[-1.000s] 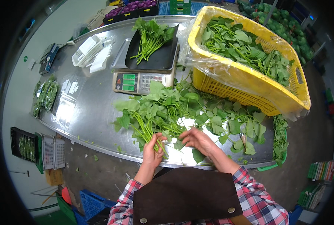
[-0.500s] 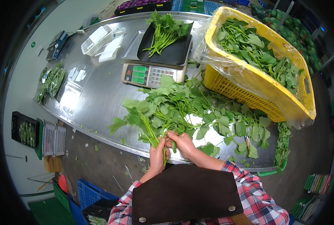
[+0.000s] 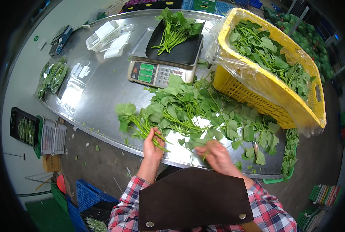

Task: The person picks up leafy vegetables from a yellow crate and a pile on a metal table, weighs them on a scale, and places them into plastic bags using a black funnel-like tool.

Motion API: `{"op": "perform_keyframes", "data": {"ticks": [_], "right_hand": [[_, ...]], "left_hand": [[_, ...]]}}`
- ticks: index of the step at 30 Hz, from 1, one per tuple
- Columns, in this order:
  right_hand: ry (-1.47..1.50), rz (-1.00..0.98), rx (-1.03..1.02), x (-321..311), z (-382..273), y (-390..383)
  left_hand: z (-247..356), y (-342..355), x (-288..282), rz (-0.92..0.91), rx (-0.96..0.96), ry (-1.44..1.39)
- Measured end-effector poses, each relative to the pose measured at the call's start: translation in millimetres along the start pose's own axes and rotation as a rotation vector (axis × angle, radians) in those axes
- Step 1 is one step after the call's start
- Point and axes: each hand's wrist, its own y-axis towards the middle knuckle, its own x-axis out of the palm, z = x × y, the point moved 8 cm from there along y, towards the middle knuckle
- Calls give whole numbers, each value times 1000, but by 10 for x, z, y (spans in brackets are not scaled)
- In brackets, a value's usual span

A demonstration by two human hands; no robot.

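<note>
My left hand (image 3: 152, 149) is closed round a small bunch of leafy green stems (image 3: 141, 131), leaves pointing up and left, cut ends sticking out to the right. To its right, my right hand (image 3: 215, 156) is smeared by motion, its fingers pinched together. A blurred green leaf (image 3: 203, 142) shows at its fingertips. Just beyond both hands a loose heap of the same leafy greens (image 3: 180, 106) spreads over the steel table (image 3: 99, 100). Behind the heap stands a digital scale (image 3: 160, 73), with a larger bunch of greens (image 3: 172, 34) lying on its black tray.
A yellow crate (image 3: 253, 98) lined with clear plastic and full of greens stands at the right. White trays (image 3: 106, 36) sit at the back left, bagged greens (image 3: 52, 77) at the table's left end. A green crate with leaves (image 3: 290, 154) is below the right edge.
My hands, close together before, are now apart: the right has moved rightward, the left slightly up and left with the stems. The view has shifted a little.
</note>
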Motion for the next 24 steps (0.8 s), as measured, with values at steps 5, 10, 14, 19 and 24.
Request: {"op": "perform_keyframes", "data": {"ticks": [5, 10, 14, 19, 24], "right_hand": [[317, 64, 427, -392, 42, -325], [-565, -239, 200, 348, 350, 8], [-547, -254, 376, 265, 670, 128], [-838, -30, 133, 149, 289, 165], [-573, -124, 683, 411, 847, 347]], "left_hand": [[-12, -246, 59, -99, -38, 135], [-209, -406, 243, -110, -2, 354], [-92, -437, 265, -5, 120, 409], [203, -331, 112, 33, 185, 545], [-120, -633, 236, -82, 90, 430]]}}
